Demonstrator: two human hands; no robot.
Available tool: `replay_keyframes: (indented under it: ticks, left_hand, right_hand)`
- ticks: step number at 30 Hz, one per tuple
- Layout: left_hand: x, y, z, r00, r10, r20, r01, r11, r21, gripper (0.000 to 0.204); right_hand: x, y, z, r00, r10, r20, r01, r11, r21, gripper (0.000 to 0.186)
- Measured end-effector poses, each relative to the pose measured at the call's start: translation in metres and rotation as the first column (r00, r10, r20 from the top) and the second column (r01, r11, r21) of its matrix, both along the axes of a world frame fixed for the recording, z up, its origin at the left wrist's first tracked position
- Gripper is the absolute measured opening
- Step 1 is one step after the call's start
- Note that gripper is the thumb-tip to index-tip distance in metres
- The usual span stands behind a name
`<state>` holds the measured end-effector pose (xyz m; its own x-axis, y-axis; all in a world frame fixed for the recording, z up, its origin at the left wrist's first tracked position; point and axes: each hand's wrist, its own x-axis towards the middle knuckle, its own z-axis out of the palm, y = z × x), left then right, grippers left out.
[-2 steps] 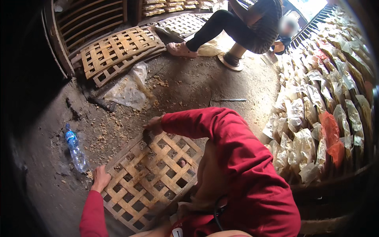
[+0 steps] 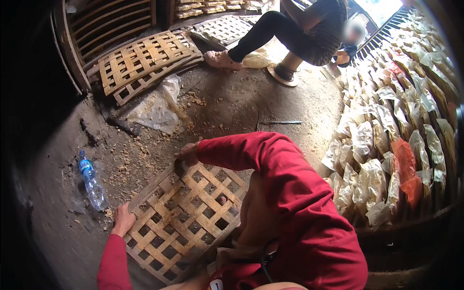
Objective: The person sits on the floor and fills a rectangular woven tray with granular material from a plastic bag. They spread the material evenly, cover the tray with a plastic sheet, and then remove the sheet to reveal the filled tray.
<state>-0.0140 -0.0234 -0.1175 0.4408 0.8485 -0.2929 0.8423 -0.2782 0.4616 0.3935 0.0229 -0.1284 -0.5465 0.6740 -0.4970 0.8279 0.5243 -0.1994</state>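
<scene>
A square woven bamboo lattice panel point(image 2: 186, 217) with a wooden rim lies tilted across the lower middle, over the dirty floor. My left hand point(image 2: 123, 217) grips its left edge, fingers curled over the rim. My right hand point(image 2: 188, 153), at the end of a red sleeve reaching across, is closed at the panel's far edge on a small dark object I cannot make out, held against the slats. Part of my skin shows through a gap in the lattice. Left of the panel lies a clear plastic bottle point(image 2: 94, 188) with a blue label.
Stacked lattice panels point(image 2: 145, 65) and a crumpled plastic sheet point(image 2: 154, 111) are at the back left. A seated person point(image 2: 314, 38) and another person point(image 2: 345, 54) are at the back. Rows of upright wrapped packs point(image 2: 372, 183) fill the right side. A thin metal strip point(image 2: 282, 122) lies among crumbs.
</scene>
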Motion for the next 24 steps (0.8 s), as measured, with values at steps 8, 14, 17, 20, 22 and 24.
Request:
replay_keyframes:
  ticks: [8, 14, 17, 20, 22, 24]
  left_hand:
    - [-0.062, -0.029, -0.039, 0.996, 0.002, -0.085, 0.014, 0.981, 0.191, 0.048]
    - [-0.027, -0.024, -0.014, 0.953, 0.032, -0.3, -0.043, 0.999, -0.029, 0.047]
    - [-0.031, -0.021, -0.02, 0.946, 0.03, -0.323, -0.049, 0.998, -0.048, 0.044]
    - [-0.029, -0.015, -0.022, 0.951, 0.007, -0.308, -0.027, 0.998, -0.06, 0.041]
    - [-0.024, -0.009, -0.019, 0.942, -0.005, -0.334, -0.021, 0.997, -0.074, 0.043]
    - [-0.018, -0.003, -0.016, 0.932, -0.016, -0.361, -0.013, 0.997, -0.076, 0.044]
  right_hand:
    - [-0.02, 0.011, -0.003, 0.999, 0.035, 0.01, -0.035, 0.999, -0.026, 0.054]
    - [-0.011, 0.013, -0.03, 0.999, 0.033, -0.007, -0.033, 0.999, 0.017, 0.049]
    - [-0.014, 0.014, -0.023, 1.0, 0.022, -0.016, -0.022, 1.0, -0.02, 0.05]
    - [-0.01, 0.012, -0.018, 1.0, 0.026, -0.003, -0.026, 0.999, 0.029, 0.05]
    - [-0.006, 0.014, -0.019, 1.0, 0.014, -0.016, -0.013, 1.0, 0.027, 0.05]
    - [-0.002, 0.015, -0.023, 1.0, -0.004, -0.009, 0.004, 1.0, 0.027, 0.051]
